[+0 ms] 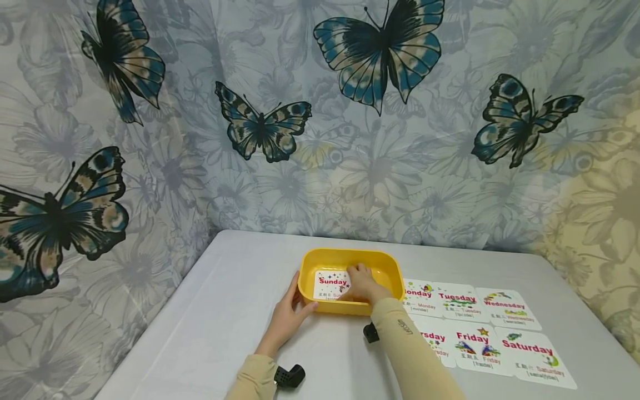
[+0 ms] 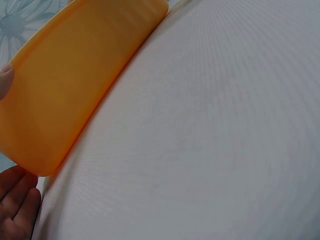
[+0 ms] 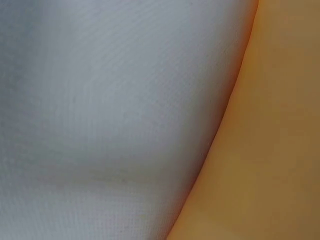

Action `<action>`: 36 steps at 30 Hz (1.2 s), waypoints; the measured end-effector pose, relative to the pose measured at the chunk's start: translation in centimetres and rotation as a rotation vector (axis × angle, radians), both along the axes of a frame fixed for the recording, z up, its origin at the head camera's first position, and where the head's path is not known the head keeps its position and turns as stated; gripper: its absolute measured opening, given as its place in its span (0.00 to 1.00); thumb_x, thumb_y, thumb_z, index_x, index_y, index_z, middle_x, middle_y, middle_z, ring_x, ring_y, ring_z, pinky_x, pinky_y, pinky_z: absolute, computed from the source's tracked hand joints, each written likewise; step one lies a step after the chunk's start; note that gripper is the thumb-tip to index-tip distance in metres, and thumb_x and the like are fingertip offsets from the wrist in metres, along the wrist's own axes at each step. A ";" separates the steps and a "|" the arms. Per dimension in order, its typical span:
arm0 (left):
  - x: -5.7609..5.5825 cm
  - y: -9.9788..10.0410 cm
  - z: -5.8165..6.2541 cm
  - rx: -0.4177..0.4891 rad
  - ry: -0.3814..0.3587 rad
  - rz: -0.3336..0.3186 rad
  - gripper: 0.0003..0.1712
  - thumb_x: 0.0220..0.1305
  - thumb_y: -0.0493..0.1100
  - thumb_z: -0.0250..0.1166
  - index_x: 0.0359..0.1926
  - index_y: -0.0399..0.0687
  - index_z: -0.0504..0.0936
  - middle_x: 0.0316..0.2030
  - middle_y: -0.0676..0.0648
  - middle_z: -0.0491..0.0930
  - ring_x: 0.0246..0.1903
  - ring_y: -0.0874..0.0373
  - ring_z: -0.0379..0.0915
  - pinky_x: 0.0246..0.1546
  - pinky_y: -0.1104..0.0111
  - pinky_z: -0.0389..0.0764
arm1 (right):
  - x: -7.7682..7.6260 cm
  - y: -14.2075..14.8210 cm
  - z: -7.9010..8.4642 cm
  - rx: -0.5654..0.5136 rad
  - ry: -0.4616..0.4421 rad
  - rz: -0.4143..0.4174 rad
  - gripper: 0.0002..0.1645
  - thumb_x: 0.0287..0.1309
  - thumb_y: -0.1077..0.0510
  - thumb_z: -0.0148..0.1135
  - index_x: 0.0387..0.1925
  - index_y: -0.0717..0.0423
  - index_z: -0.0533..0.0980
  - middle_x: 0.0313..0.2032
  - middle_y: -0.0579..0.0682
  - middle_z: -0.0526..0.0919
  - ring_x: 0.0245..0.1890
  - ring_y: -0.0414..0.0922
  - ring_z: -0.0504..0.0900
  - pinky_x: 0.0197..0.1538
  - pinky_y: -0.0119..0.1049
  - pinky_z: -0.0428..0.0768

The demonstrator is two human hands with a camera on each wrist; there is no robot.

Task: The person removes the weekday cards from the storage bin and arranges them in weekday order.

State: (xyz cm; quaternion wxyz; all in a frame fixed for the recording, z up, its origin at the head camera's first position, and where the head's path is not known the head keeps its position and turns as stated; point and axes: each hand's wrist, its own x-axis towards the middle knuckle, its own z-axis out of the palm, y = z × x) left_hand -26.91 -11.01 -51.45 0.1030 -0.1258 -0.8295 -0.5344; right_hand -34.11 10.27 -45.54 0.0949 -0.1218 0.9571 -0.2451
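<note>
A yellow plastic box (image 1: pixel 392 272) stands on the table, with a white card printed "Sunday" (image 1: pixel 327 289) lying inside it. The left hand (image 1: pixel 286 318) holds the box's near left corner, its thumb at the front wall and its fingers along the left side. In the left wrist view, the thumb and fingers of this hand (image 2: pixel 17 205) show at the left edge beside the box's wall (image 2: pixel 75 75). Reaching into the box, the right hand (image 1: pixel 364 284) grips the card at its right side, covering that part. Only the box's wall (image 3: pixel 270 150) and tablecloth fill the right wrist view.
Right of the box, several weekday cards lie in two rows, among them "Tuesday" (image 1: pixel 457 300), "Friday" (image 1: pixel 475 347) and "Saturday" (image 1: pixel 534 355). The right sleeve partly covers the leftmost ones. A white cloth covers the table (image 1: pixel 225 289); butterfly-patterned fabric (image 1: pixel 350 183) hangs behind.
</note>
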 end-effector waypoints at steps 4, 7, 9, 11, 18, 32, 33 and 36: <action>0.0 0.1 -0.1 -0.002 -0.004 0.003 0.52 0.54 0.61 0.65 0.73 0.58 0.46 0.64 0.45 0.64 0.59 0.57 0.63 0.59 0.66 0.67 | -0.1 0.0 -0.1 0.019 0.018 -0.007 0.51 0.34 0.47 0.79 0.58 0.68 0.66 0.55 0.64 0.63 0.54 0.57 0.60 0.60 0.50 0.65; 0.0 0.1 -0.1 0.000 -0.001 0.002 0.51 0.54 0.61 0.65 0.72 0.61 0.46 0.64 0.45 0.64 0.59 0.56 0.63 0.59 0.66 0.67 | -0.1 0.0 -0.2 -0.010 0.022 -0.030 0.50 0.31 0.49 0.80 0.54 0.69 0.67 0.51 0.62 0.65 0.51 0.56 0.62 0.59 0.48 0.66; 0.0 0.1 0.0 0.001 0.002 0.001 0.51 0.54 0.61 0.65 0.72 0.62 0.46 0.64 0.45 0.63 0.59 0.56 0.63 0.59 0.66 0.67 | -0.1 0.0 -0.1 -0.033 0.022 -0.046 0.49 0.30 0.50 0.81 0.53 0.69 0.66 0.48 0.61 0.65 0.49 0.56 0.62 0.58 0.48 0.66; -0.1 0.1 0.0 0.002 0.002 -0.001 0.51 0.55 0.61 0.65 0.72 0.62 0.46 0.64 0.45 0.63 0.60 0.56 0.63 0.59 0.66 0.67 | -0.2 -0.1 -0.2 -0.062 0.022 -0.059 0.51 0.29 0.51 0.81 0.53 0.68 0.64 0.48 0.61 0.66 0.49 0.56 0.62 0.58 0.48 0.66; 0.0 0.1 0.2 0.003 0.010 -0.002 0.52 0.55 0.60 0.65 0.73 0.54 0.47 0.64 0.45 0.62 0.59 0.56 0.63 0.59 0.65 0.67 | -0.2 -0.2 -0.4 -0.197 -0.009 -0.115 0.57 0.27 0.56 0.82 0.59 0.63 0.57 0.54 0.63 0.66 0.53 0.57 0.64 0.61 0.50 0.64; 0.1 0.1 0.0 0.015 0.016 0.005 0.50 0.55 0.59 0.65 0.72 0.59 0.47 0.63 0.45 0.64 0.59 0.56 0.64 0.58 0.64 0.68 | -0.1 -0.7 0.0 -0.285 0.019 -0.107 0.53 0.41 0.71 0.72 0.65 0.54 0.51 0.55 0.61 0.70 0.44 0.51 0.72 0.57 0.47 0.71; 0.1 0.1 0.0 0.014 0.015 0.005 0.50 0.55 0.59 0.65 0.72 0.59 0.47 0.63 0.45 0.64 0.59 0.56 0.64 0.58 0.64 0.68 | -0.1 -0.8 0.0 -0.279 0.029 -0.110 0.52 0.42 0.71 0.70 0.65 0.53 0.51 0.55 0.60 0.70 0.45 0.51 0.72 0.57 0.46 0.71; 0.1 0.1 0.0 0.013 0.006 0.006 0.51 0.55 0.59 0.65 0.73 0.56 0.47 0.64 0.45 0.64 0.59 0.56 0.64 0.58 0.64 0.68 | 0.0 -1.0 0.5 -0.253 0.063 -0.108 0.49 0.45 0.73 0.67 0.66 0.53 0.53 0.55 0.60 0.71 0.45 0.52 0.72 0.57 0.48 0.71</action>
